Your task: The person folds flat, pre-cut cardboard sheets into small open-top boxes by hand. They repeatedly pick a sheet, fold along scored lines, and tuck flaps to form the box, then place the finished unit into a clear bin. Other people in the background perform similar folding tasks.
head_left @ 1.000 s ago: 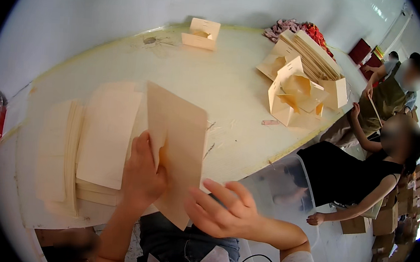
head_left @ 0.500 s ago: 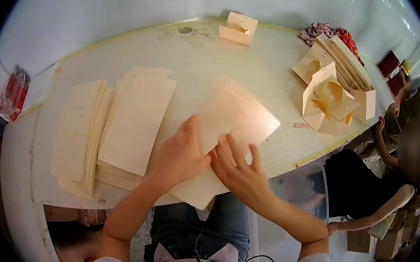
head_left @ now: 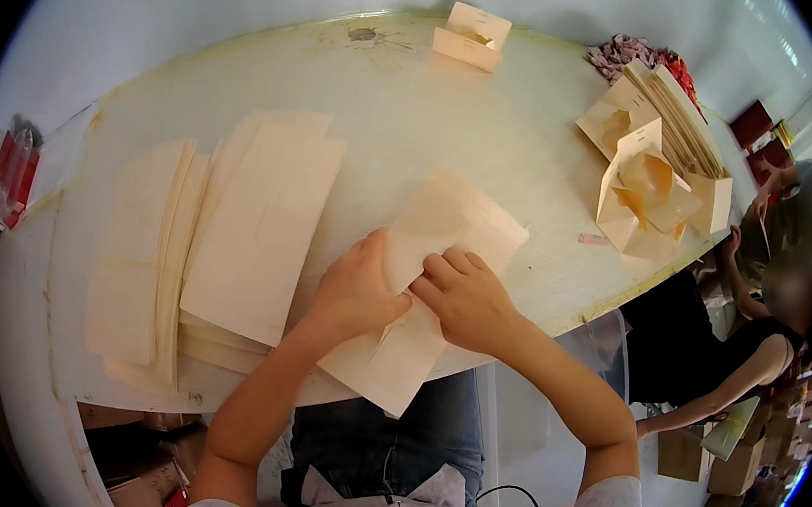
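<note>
Cream-coloured card lay flat under both your hands at the near edge of the surface (head_left: 419,110): a flat sheet (head_left: 427,284) set at a slant, its lower corner sticking out past the edge towards your lap. Your left hand (head_left: 354,292) pressed down on its middle with fingers spread, gripping nothing. Your right hand (head_left: 465,297), fingers curled, touched the same sheet just beside the left. To your left sat a fanned stack of blank sheets (head_left: 225,228). Farther off on the right stood folded open boxes (head_left: 648,193), and at the far rim a small folded box (head_left: 471,35). A seated person (head_left: 758,313) was beyond the right edge.
</note>
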Action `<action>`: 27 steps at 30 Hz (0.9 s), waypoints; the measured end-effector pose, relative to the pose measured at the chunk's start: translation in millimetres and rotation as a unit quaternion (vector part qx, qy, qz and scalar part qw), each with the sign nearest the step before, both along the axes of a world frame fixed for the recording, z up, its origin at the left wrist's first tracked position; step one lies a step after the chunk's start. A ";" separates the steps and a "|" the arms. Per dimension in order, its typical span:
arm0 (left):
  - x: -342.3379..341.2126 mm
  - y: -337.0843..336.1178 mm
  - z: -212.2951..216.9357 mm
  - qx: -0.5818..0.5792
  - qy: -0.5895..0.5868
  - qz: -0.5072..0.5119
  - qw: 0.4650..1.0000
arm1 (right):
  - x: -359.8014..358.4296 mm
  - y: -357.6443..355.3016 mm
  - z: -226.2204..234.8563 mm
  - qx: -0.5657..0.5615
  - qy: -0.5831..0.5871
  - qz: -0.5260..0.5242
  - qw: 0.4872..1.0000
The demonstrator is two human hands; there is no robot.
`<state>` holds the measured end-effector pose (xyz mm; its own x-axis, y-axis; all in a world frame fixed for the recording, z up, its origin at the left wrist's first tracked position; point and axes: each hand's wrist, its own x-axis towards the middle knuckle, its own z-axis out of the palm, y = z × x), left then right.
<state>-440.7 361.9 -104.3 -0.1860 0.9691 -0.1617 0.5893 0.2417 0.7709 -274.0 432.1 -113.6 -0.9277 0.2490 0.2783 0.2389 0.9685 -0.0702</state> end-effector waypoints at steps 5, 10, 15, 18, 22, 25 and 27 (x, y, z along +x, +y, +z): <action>-3.1 1.4 -1.6 -0.026 0.032 -0.004 0.999 | -4.6 7.1 -1.4 -0.010 -0.001 0.026 1.000; -1.0 0.6 0.0 -0.040 0.083 0.016 0.996 | -8.2 6.2 -3.0 -0.005 0.000 0.026 1.000; -3.1 0.1 -1.7 -0.028 0.124 -0.016 0.992 | -7.4 9.0 -5.8 -0.026 0.026 0.030 0.999; -3.8 -0.5 -6.1 -0.065 0.136 -0.021 0.988 | -8.3 9.6 -9.3 -0.045 0.043 0.032 0.998; -2.6 -1.7 -13.9 0.023 0.148 -0.013 0.989 | -12.5 6.0 -16.2 -0.044 0.053 0.002 0.998; -0.8 -2.5 -15.9 0.114 0.147 -0.010 0.983 | -12.9 1.4 -17.0 -0.032 0.092 -0.010 0.995; -0.2 -1.0 -16.5 0.116 0.115 -0.005 0.987 | -15.2 -0.5 -16.2 -0.018 0.087 -0.028 0.996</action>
<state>-440.9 360.9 -120.8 -0.1823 0.9770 0.1104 0.7568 0.0678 0.6501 -289.2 431.5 -129.8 -0.8503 0.3123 0.4237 0.2738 0.9499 -0.1507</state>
